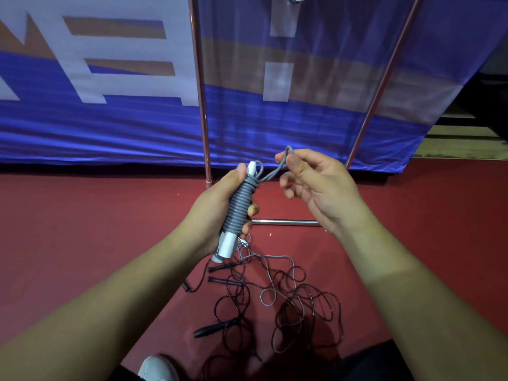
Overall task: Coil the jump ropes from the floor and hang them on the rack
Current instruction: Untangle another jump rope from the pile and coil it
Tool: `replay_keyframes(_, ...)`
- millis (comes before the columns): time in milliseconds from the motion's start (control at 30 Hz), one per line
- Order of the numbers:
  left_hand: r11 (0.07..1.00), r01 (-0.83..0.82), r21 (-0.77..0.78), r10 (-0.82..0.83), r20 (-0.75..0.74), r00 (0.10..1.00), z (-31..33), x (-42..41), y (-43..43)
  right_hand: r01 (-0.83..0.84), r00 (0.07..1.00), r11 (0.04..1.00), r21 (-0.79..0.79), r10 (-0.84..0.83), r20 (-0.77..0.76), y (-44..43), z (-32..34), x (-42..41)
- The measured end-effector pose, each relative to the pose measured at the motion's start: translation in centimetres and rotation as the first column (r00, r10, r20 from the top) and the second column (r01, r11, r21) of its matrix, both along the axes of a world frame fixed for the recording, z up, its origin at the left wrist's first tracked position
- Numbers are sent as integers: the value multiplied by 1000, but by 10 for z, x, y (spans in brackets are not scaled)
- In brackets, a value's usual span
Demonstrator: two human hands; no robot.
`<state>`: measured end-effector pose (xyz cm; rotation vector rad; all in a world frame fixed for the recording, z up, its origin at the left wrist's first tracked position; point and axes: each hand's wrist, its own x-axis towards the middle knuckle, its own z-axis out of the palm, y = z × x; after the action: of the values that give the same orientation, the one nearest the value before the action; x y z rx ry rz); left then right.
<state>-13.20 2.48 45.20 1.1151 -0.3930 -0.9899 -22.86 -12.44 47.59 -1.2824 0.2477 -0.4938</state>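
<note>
Left hand (220, 204) clamps the white handles wrapped in the grey jump rope (242, 203). Just beyond that grip, right hand (316, 185) pinches the last loop (286, 158) (probably to tuck it). Black ropes (275, 301) lie tangled below.

You are in a sports hall or gym. The floor (82, 229) is a seamless dark red sports surface. A large blue banner (110, 127) with oversized white and orange lettering hangs along the wall ahead of you. A rack (202, 105) of bare metal tubes stands in front of it. Jump ropes (288, 303) lie tangled at your feet. What look like wooden steps (461, 141) rise at the far right.
</note>
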Motion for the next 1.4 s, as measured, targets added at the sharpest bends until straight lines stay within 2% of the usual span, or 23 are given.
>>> replay_keyframes(133, 999, -25, 26, 23, 51, 998, 0, -2, 0, -78, 997, 985, 154, 78, 3, 5, 2, 1)
replay_keyframes(267, 995, -73, 61, 57, 228, 972, -1, 0, 2, -92, 990, 988, 125, 104, -93, 8, 1, 1)
replay_keyframes(367, 989, -107, 100, 56, 414, 908, 0, -1, 5, -125, 977, 986, 114, 142, -159, 13, -2, 1)
replay_keyframes(433, 987, -120, 106, 55, 480, 875, 2, -3, 6, -124, 974, 985, 120, 144, -173, 15, -4, 2)
replay_keyframes(733, 987, -122, 104, 33, 610, 792, 8, -8, 7, -35, 974, 988, 153, 67, -214, 15, -6, 2)
replay_keyframes(867, 990, -82, 110, -1, 606, 796, 6, -4, 7, -104, 964, 961, 254, 160, -210, 13, -5, 2)
replay_keyframes(1133, 982, -120, 145, -5, 658, 753, 5, -7, 5, -39, 973, 997, 62, 52, -225, 15, -15, 7)
replay_keyframes(1200, 973, -136, 184, -42, 730, 682, 7, -2, 6, -41, 975, 997, 70, 55, -214, 16, -16, 8)
replay_keyframes(1267, 950, -164, 266, -145, 840, 523, 11, 6, 10, -71, 970, 993, 94, 91, -224, 12, -15, 8)
replay_keyframes(1333, 923, -209, 323, -229, 898, 377, 15, 10, 14, -130, 956, 990, 50, 139, -260, 5, -13, 5)
replay_keyframes(1400, 910, -235, 341, -260, 913, 315, 16, 10, 15, -154, 940, 988, 16, 151, -305, -1, -11, 4)
